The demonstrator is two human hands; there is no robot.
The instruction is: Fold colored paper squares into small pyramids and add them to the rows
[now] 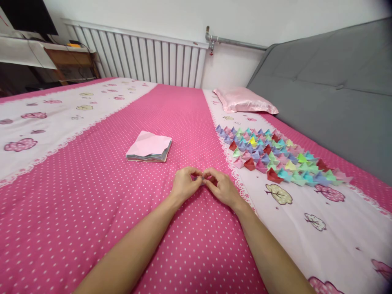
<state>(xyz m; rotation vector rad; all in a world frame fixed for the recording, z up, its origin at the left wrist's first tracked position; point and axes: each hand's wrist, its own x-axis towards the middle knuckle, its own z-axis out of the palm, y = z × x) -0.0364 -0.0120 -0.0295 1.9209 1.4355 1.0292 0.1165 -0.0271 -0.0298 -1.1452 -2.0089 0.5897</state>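
My left hand [187, 182] and my right hand [221, 185] meet fingertip to fingertip over the pink dotted bedspread [171, 118]. Between them they pinch a small folded piece of paper [201, 179], greyish-purple and mostly covered by the fingers. Its exact shape cannot be made out. A stack of square paper sheets [150, 145], pale pink on top, lies beyond my left hand. To the right, several rows of small folded paper boats [266, 151] in red, blue, green, yellow, pink and purple stand on the white printed strip.
A pink satin pillow [245, 100] lies at the back right, against a grey padded headboard [330, 85]. Along the wall runs a white radiator [147, 53] with a pipe [239, 43]. A wooden desk [70, 61] holding a dark monitor [29, 16] stands at the far left.
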